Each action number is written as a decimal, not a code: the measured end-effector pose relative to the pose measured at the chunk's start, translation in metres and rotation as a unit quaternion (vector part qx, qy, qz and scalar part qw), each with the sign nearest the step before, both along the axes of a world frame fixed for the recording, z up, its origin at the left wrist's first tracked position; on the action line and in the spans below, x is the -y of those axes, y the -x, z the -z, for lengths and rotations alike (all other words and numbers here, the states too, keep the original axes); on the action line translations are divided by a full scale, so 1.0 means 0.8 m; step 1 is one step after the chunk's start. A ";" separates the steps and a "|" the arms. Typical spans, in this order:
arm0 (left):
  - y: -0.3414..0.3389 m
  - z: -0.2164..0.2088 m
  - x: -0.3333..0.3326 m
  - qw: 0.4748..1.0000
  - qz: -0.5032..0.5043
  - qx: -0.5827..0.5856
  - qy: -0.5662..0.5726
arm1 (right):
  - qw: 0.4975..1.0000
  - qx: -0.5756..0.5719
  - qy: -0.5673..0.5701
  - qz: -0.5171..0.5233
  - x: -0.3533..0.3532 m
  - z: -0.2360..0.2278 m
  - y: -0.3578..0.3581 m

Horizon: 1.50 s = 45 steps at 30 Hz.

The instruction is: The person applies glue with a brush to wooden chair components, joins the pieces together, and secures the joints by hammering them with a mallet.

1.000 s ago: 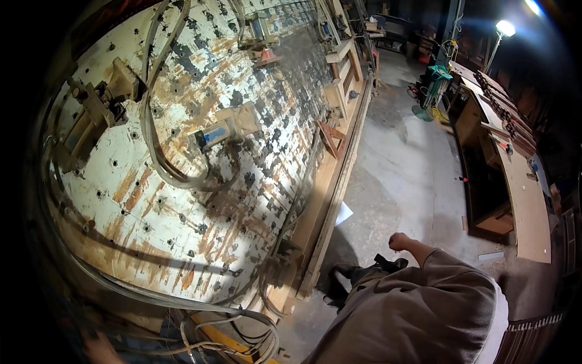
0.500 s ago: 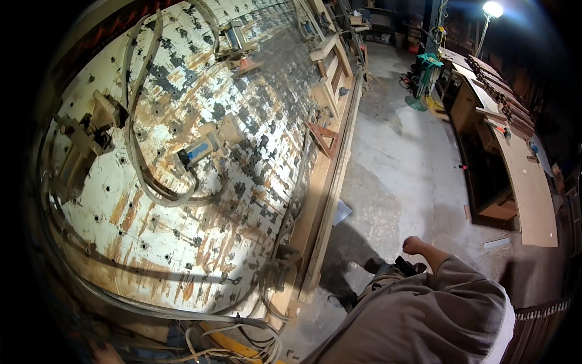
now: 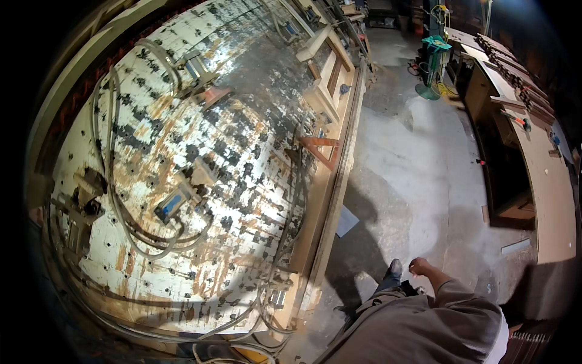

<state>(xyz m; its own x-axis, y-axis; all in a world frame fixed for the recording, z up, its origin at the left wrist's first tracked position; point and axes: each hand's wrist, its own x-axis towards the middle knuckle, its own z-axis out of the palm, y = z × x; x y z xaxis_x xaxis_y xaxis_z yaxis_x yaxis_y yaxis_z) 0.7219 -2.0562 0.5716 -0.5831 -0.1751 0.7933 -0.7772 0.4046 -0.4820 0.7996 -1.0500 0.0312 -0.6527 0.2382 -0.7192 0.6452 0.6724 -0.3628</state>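
Note:
My right hand hangs beside my body over the concrete floor, its fingers loosely bent and a little apart, with nothing seen in it. It touches nothing; my shoe shows just to its left. My left hand is out of view. To my left spreads a big worn work surface, its white paint flaked and dotted with dark holes. A clamp with a blue label stands on it amid looping grey hoses. A brown wooden triangle leans at the right-hand edge.
A long wooden rail borders the work surface, with a wooden frame farther along. A grey sheet lies on the floor beside it. Across the aisle stand a workbench with stacked brown strips and a green stand.
My view has shifted, so the clamps sit lower and farther left. A blurred hand at the lower left has gone out of view. My right hand's fingers look looser, and a shoe shows ahead.

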 end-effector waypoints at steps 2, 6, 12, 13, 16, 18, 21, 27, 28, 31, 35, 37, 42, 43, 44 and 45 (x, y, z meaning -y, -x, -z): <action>0.045 0.031 -0.134 0.993 0.104 -0.030 -0.050 | 0.999 0.025 0.032 0.011 -0.022 0.018 0.014; 0.166 0.168 -0.459 0.906 0.345 0.039 -0.243 | 0.984 0.058 0.112 0.123 -0.091 0.009 0.016; 0.287 0.462 -0.882 0.649 0.443 0.325 -0.527 | 0.995 0.000 0.028 0.095 -0.226 0.059 -0.015; 0.295 0.495 -0.932 0.614 0.432 0.372 -0.546 | 0.988 -0.004 0.057 0.144 -0.241 0.050 -0.015; 0.328 0.582 -1.052 0.539 0.370 0.482 -0.583 | 0.971 -0.039 0.076 0.224 -0.312 0.037 -0.006; 0.345 0.638 -1.100 0.514 0.301 0.538 -0.597 | 0.956 -0.049 0.080 0.278 -0.349 0.034 -0.004; 0.372 0.704 -1.142 0.503 0.187 0.587 -0.607 | 0.935 -0.083 0.059 0.339 -0.402 0.031 0.015; 0.488 0.767 -1.270 0.524 0.054 0.584 -0.617 | 0.822 -0.087 0.096 0.554 -0.534 0.015 0.036; 0.531 0.774 -1.303 0.527 0.071 0.577 -0.620 | 0.797 -0.075 0.108 0.589 -0.549 0.002 0.038; 0.650 0.761 -1.461 0.509 0.168 0.538 -0.650 | 0.768 -0.090 0.075 0.629 -0.639 -0.043 0.072; 0.750 0.700 -1.796 0.372 0.410 0.522 -0.649 | 0.753 -0.197 -0.022 0.628 -0.760 -0.068 0.116; 0.722 0.614 -1.972 0.333 0.522 0.580 -0.529 | 0.722 -0.234 -0.049 0.650 -0.821 -0.078 0.135; 0.627 0.527 -2.221 0.170 0.732 0.523 -0.401 | 0.606 -0.359 -0.073 0.706 -1.017 -0.119 0.159; 0.611 0.512 -2.258 0.152 0.743 0.538 -0.368 | 0.582 -0.380 -0.105 0.711 -1.059 -0.126 0.159; 0.596 0.498 -2.295 0.136 0.754 0.549 -0.334 | 0.526 -0.410 -0.119 0.735 -1.102 -0.127 0.153; 0.583 0.497 -2.332 0.146 0.755 0.559 -0.310 | 0.504 -0.413 -0.141 0.745 -1.147 -0.123 0.140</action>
